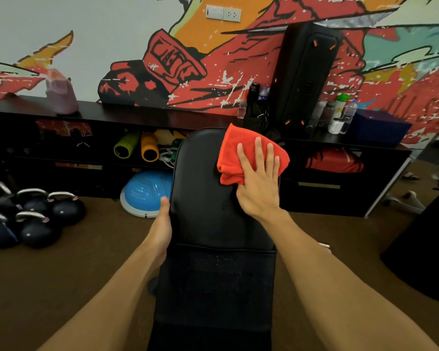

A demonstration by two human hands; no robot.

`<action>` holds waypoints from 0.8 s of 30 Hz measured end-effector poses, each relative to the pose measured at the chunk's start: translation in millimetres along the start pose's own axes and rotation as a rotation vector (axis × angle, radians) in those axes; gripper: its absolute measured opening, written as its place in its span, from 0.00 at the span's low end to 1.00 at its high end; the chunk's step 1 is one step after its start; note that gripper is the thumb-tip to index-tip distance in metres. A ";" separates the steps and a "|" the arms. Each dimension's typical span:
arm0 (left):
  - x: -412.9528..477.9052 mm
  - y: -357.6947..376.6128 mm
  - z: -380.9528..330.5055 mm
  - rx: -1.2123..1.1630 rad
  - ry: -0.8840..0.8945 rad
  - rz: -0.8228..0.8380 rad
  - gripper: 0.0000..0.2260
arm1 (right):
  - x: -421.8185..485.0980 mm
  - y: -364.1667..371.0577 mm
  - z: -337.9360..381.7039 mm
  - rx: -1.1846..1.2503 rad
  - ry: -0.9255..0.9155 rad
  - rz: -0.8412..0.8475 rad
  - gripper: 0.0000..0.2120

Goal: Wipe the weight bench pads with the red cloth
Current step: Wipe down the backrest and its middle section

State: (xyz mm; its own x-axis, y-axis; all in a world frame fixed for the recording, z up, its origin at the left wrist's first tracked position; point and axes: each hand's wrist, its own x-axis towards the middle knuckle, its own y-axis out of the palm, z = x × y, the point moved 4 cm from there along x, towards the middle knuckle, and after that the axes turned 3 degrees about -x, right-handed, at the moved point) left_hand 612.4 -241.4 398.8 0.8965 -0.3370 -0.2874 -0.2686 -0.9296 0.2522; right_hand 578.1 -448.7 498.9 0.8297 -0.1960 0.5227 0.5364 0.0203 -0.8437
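Note:
A black padded weight bench [203,188] runs away from me down the middle of the view, with a seam across it between the far pad and the near pad [218,287]. A crumpled red cloth [232,153] lies on the far right part of the pad. My right hand [260,183] presses flat on the cloth, fingers straight and spread. My left hand [161,229] rests against the pad's left edge, thumb on the side; its fingers are hidden under the pad. Small droplets speckle the pad surface.
Several dark kettlebells [36,216] sit on the floor at left. A blue balance dome [145,193] lies behind the bench's left side. A low black shelf unit [137,117] holds foam rollers [137,148], bottles [345,112] and a tall black speaker [304,77].

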 end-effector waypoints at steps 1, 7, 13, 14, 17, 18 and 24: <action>1.0 0.4 0.4 -0.008 0.001 -0.007 0.30 | 0.2 2.4 9.1 0.001 0.011 0.001 0.44; -6.1 9.9 -3.2 -0.069 0.088 0.030 0.23 | -3.2 20.6 82.8 -0.011 -0.291 0.136 0.44; -3.7 -2.9 -2.5 -0.184 0.117 0.074 0.27 | -54.2 32.7 74.4 -0.087 -0.583 0.220 0.43; -3.6 -4.5 -1.0 -0.188 0.097 0.085 0.28 | -65.4 32.7 65.6 -0.103 -0.609 0.240 0.43; -3.1 -6.9 3.7 -0.170 0.035 0.108 0.30 | -94.6 29.4 30.6 -0.168 -0.648 0.282 0.45; -3.2 -6.7 3.7 -0.181 0.023 0.114 0.31 | -99.8 26.4 16.2 -0.192 -0.644 0.284 0.46; -4.9 -3.6 2.1 -0.155 0.029 0.104 0.31 | -64.2 -4.2 -36.2 -0.197 -0.360 0.209 0.48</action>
State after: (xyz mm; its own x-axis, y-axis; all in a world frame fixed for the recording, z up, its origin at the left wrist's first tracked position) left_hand 608.2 -236.7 397.4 0.8773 -0.4233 -0.2263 -0.3045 -0.8553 0.4192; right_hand 516.9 -471.7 464.4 0.9367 0.1459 0.3182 0.3406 -0.1704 -0.9246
